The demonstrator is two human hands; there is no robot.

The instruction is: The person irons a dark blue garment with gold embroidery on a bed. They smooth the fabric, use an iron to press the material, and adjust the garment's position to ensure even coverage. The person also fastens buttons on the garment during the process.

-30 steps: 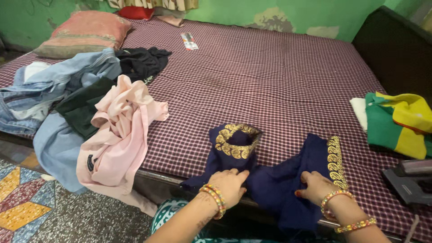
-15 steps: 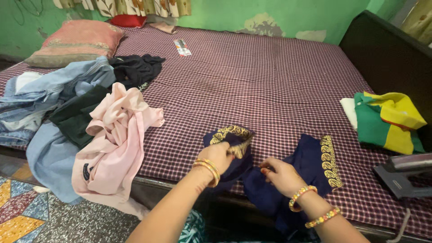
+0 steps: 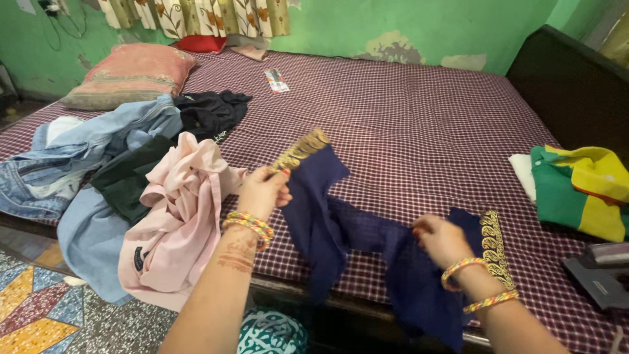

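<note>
A dark blue garment [image 3: 341, 229] with gold embroidered trim hangs between my two hands above the near edge of the bed. My left hand [image 3: 262, 191] grips its gold-edged end and holds it raised. My right hand [image 3: 440, 239] pinches the cloth lower down, beside another gold border [image 3: 493, 244] that lies on the sheet. Both wrists wear bangles.
The bed has a maroon checked sheet [image 3: 406, 124]. A heap of clothes lies at left: pink [image 3: 177, 229], black [image 3: 209, 111], denim [image 3: 59, 164]. Folded green and yellow cloth [image 3: 583, 187] sits at right, an iron [image 3: 599, 275] near it. A pillow [image 3: 124, 82] lies far left.
My left hand has lifted the gold-trimmed end of the blue garment up off the bed and to the left. My right hand has shifted along the cloth. The garment is now stretched between them.
</note>
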